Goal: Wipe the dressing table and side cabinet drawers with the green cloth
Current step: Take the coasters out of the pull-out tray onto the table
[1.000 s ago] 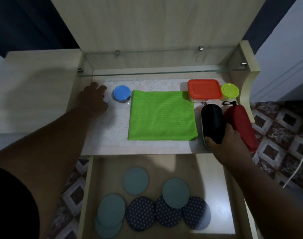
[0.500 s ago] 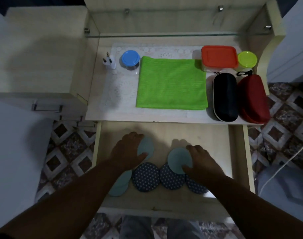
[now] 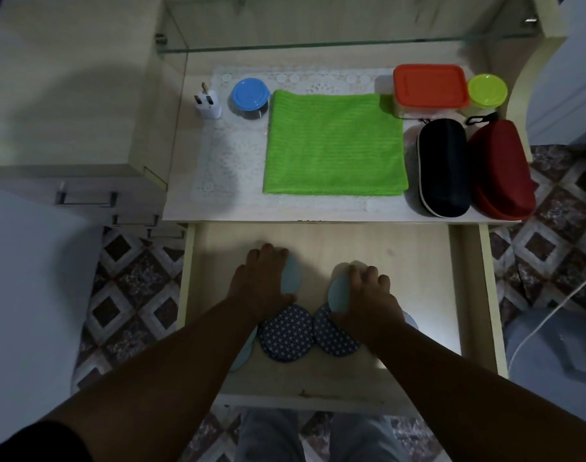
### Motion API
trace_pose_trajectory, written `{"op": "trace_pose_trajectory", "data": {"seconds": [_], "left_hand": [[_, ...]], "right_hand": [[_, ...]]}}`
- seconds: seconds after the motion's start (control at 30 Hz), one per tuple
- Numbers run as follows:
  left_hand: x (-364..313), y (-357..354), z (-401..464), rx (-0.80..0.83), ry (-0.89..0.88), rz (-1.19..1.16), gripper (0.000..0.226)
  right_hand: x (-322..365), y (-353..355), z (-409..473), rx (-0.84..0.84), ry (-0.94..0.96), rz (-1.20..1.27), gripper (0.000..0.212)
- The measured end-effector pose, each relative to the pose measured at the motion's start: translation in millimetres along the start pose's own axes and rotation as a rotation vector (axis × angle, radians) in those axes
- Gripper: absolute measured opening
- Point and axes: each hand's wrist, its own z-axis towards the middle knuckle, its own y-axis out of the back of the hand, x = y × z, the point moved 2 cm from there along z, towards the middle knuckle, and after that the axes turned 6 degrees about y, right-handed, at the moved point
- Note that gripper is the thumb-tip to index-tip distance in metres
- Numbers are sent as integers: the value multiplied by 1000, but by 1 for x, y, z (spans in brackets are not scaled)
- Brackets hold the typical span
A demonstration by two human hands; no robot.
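My left hand (image 3: 263, 285) curls round a pale teal round pad (image 3: 291, 276) in the open drawer (image 3: 351, 241), and my right hand (image 3: 368, 301) grips another teal pad (image 3: 340, 295); both pads look tipped up off the drawer floor. Two dark patterned pads (image 3: 286, 333) lie flat between my wrists. The green cloth (image 3: 335, 145) lies folded flat on the dressing table (image 3: 318, 211), straight ahead and beyond the drawer, untouched. It sits slightly to my right, so I judge my right hand nearer, once it lets go.
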Motion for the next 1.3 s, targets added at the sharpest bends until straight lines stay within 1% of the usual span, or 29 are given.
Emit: {"op": "trace_pose_trajectory", "data": {"seconds": [0.23,0.37,0.5,0.63,0.83,0.93,1.0,1.07,1.1,1.17,1.2,1.23,1.3], "left_hand": [[0,-2,-1,-30,13,-38,92],[16,3,-15,-43,70,-40,99],[40,12,-49,-64,85,75,102],[62,2,-78,9,96,171,99],[70,-13,-85,82,108,182,98],[71,-13,-85,105,101,137,107],[76,-7,-89,111,123,41,109],[86,2,-95,71,130,-34,98],[92,8,-99,24,116,-24,89],[106,17,-105,-104,66,88,68],[113,19,-108,-138,54,141,57],[118,19,-110,-135,49,173,50],[125,18,-112,-89,36,196,46]], "right_hand": [[-2,1,1,17,-6,52,107],[-1,4,-1,20,7,74,109],[7,10,-1,11,34,68,111],[18,14,1,18,55,78,110],[39,14,5,35,110,70,108],[59,12,5,71,174,78,107],[80,8,5,101,246,73,106],[107,2,5,138,322,61,105],[120,-1,5,161,359,42,106],[146,-10,7,195,427,-10,106],[157,-16,8,200,456,-27,105],[167,-20,9,197,477,-36,105],[183,-28,13,189,514,-52,102]]}}
